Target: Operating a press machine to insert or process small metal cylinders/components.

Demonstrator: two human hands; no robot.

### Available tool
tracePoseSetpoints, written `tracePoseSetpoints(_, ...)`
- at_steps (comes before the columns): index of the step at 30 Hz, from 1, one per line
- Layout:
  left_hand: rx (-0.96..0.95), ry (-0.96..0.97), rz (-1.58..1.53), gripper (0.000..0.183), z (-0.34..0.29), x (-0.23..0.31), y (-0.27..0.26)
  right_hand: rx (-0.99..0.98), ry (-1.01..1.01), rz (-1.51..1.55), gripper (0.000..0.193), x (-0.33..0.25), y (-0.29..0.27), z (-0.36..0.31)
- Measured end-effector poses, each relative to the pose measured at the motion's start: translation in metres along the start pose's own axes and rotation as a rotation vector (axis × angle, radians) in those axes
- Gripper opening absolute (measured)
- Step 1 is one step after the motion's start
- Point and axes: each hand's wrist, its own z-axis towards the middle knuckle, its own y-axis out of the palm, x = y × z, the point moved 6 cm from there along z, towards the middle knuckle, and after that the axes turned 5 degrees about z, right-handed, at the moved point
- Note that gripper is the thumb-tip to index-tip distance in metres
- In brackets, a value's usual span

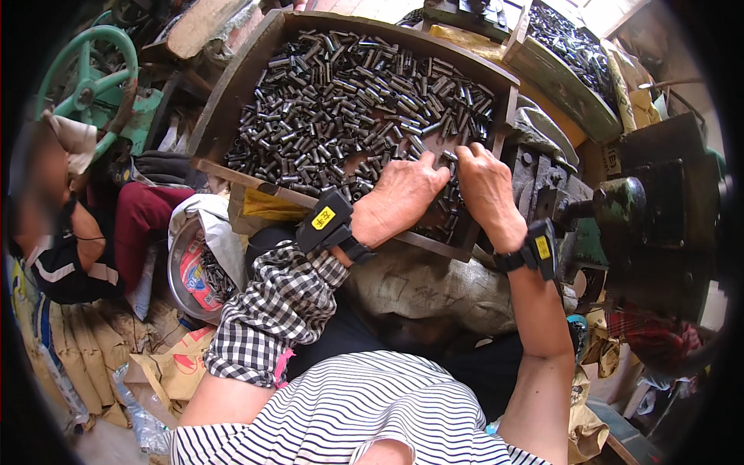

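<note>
1. Grip of the R hand (486,190) is standing narrow over the R part of a brown tray (239,81), thumb & forefinger close together, w/ a short metal tube (449,156) lying just L of the fingertips; touching or pinched, can't tell.
2. L hand (407,186) is resting palm-down opp. the R, fingers curled narrow; its inner side is hidden, so can't tell if it's holding anything.
3. Tube is sitting betw. the two hands, R fingertips apparently nearer; its long axis is seemingly slanting from far L to near R, tho' partly covered.
4. Loose tubes (310,116) are lying every which way, crowding the tray's L & far side; a thinner patch, w/ tray floor showing, is opening just beyond the fingertips.
5. Metal bowl (175,271) w/ more small parts is standing outside the tray, near the L forearm, i.e. well apart from both grips.
</note>
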Motion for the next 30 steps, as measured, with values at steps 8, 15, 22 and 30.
tracePoseSetpoints(8,-0.055,0.051,0.113,0.008,0.01,-0.003,0.027,-0.259,0.008,-0.078,0.008,0.008,0.037,0.027)
tracePoseSetpoints(15,-0.042,0.094,0.161,0.008,0.011,0.007,0.028,0.105,0.091,0.245,0.017,0.004,-0.018,0.006)
tracePoseSetpoints(22,0.091,-0.007,-0.42,0.013,0.0,0.006,0.009,0.065,0.524,0.987,0.017,0.016,-0.031,-0.065)
tracePoseSetpoints(30,-0.31,-0.513,-1.499,0.022,-0.003,0.006,0.033,-0.023,0.722,1.474,0.012,0.022,-0.021,-0.079)
